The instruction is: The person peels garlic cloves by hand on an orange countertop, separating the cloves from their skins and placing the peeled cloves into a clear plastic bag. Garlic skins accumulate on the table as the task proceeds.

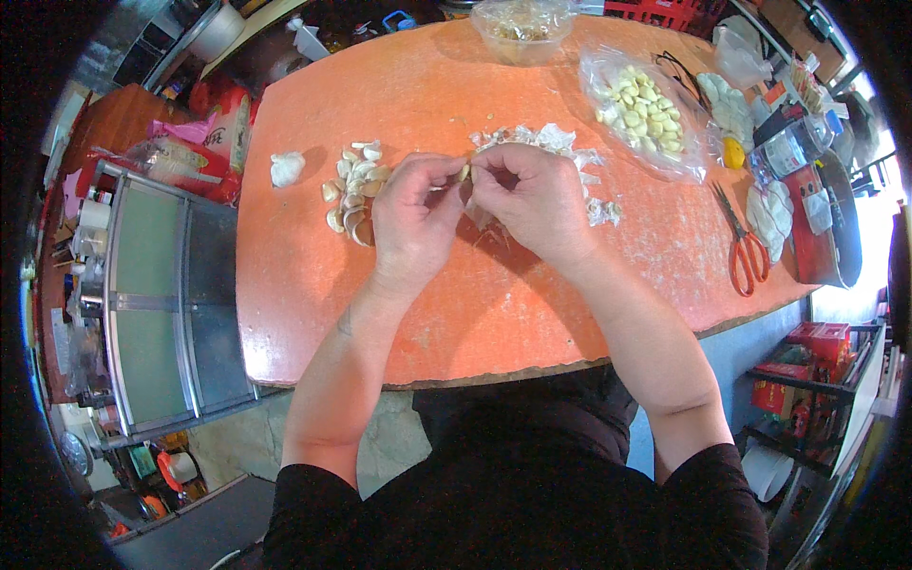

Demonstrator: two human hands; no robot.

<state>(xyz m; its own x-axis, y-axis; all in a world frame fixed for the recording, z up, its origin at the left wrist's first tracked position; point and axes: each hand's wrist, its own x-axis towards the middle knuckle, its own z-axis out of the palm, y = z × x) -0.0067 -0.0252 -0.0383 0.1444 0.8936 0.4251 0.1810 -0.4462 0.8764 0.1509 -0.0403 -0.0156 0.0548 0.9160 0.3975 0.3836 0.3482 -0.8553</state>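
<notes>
My left hand [420,214] and my right hand [531,196] meet over the middle of an orange table [456,313]. Between their fingertips they pinch a small garlic clove [464,172], partly hidden by the fingers. Just left of my left hand lies a pile of unpeeled garlic cloves [353,187], and farther left a whole garlic bulb [287,169]. Papery garlic skins [556,137] are heaped behind and beside my right hand, which covers part of them. At the back right, peeled garlic cloves [645,110] lie on a clear plastic bag [684,160].
Orange-handled scissors [748,260] lie near the right edge, close to a plastic bottle [791,149], a yellow object [733,153] and an open box [837,221]. A plastic-covered bowl [524,32] stands at the far edge. A metal-framed cabinet [149,299] adjoins the table's left side.
</notes>
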